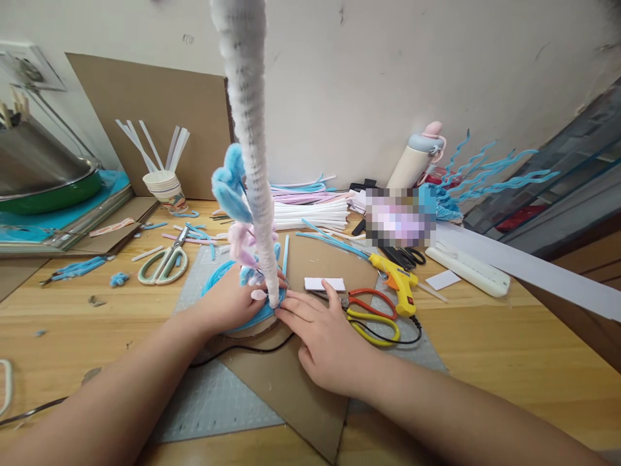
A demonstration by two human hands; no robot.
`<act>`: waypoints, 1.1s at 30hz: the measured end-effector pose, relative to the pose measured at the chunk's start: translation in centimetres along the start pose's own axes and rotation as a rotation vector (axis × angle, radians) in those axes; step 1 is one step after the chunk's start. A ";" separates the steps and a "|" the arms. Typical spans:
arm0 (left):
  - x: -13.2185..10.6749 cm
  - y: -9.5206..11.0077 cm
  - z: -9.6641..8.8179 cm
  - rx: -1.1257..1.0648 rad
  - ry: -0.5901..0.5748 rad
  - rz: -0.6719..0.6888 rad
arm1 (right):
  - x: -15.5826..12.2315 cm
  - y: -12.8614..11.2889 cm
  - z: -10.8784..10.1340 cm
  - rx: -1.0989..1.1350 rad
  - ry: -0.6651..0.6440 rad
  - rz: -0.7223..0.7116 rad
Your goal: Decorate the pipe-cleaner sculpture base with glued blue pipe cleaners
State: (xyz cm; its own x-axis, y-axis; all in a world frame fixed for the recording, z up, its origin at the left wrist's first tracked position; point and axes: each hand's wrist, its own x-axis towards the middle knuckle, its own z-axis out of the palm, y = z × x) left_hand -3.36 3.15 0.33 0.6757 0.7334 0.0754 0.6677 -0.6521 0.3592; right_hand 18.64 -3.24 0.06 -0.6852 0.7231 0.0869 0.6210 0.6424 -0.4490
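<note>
A tall white stem wound with pipe cleaner (259,175) rises from a round base covered in blue pipe cleaner (213,278). It carries a blue fuzzy loop shape (231,184) and a pink pipe-cleaner flower (240,243). My left hand (230,301) rests over the base, left of the stem's foot; its fingers are mostly hidden behind the stem and flowers. From the right, my right hand (323,327) reaches the base with fingers stretched out, their tips touching near the stem's foot. Beyond that hand lies a small white strip (324,284).
Around me are a yellow glue gun (398,285), red-handled scissors (373,301), yellow-handled scissors (373,329) and pale green scissors (165,262). A cutting mat (218,401) and cardboard (291,382) lie underneath. Behind stand paper cups (165,188), white pipe cleaners (310,213) and a bottle (410,162).
</note>
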 end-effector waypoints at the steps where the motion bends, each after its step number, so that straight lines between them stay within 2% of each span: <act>1: 0.0 0.0 0.0 0.002 -0.001 -0.002 | 0.0 0.0 0.0 0.007 0.005 -0.004; 6: -0.1 0.2 0.0 0.013 0.016 -0.018 | 0.0 0.3 0.0 0.040 0.025 -0.019; 11: 0.0 0.5 -0.3 -0.028 -0.015 -0.011 | 0.0 0.4 0.3 0.032 0.049 -0.024; 18: 0.1 0.1 -0.1 -0.009 0.026 0.004 | 0.2 0.3 0.5 -0.006 0.070 -0.014; 33: -0.1 0.7 -0.3 0.000 0.003 -0.031 | 0.2 0.1 0.5 -0.019 0.049 -0.003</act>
State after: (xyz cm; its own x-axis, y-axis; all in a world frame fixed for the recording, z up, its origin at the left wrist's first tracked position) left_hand -3.01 2.71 0.83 0.6534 0.7541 0.0668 0.6886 -0.6286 0.3615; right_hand 18.33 -3.14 -0.40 -0.6679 0.7324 0.1322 0.6262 0.6490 -0.4321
